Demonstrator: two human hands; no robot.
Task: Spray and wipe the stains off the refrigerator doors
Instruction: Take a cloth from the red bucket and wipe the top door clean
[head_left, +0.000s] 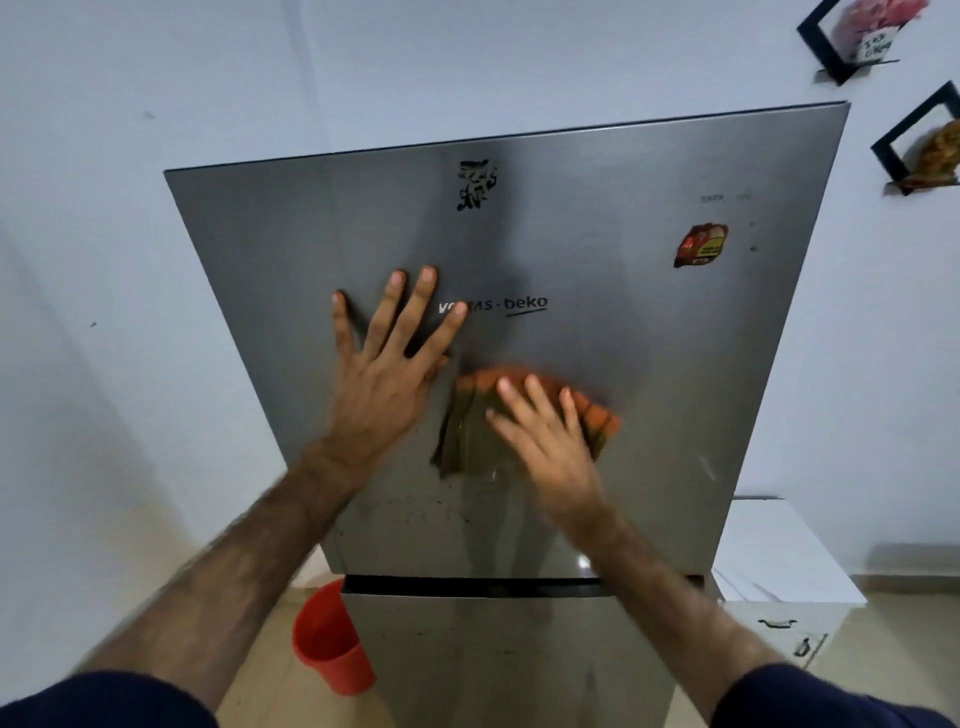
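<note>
Upper refrigerator door (597, 338): broad bare steel right of the cloth (524, 415), open toward the red sticker (700, 244) near its top right. Left hand (384, 364) blocks the door's left-centre; black sticker (477, 184) near top edge.

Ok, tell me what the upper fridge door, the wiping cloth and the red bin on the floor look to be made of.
Upper fridge door: apparently brushed steel or a steel-look finish; grey, faint vertical grain, dull reflections.
Cloth under the right hand: soft woven fabric, olive with orange edge; it folds and bunches.
Red bin: probably plastic; smooth, uniform colour, thin rim.
</note>
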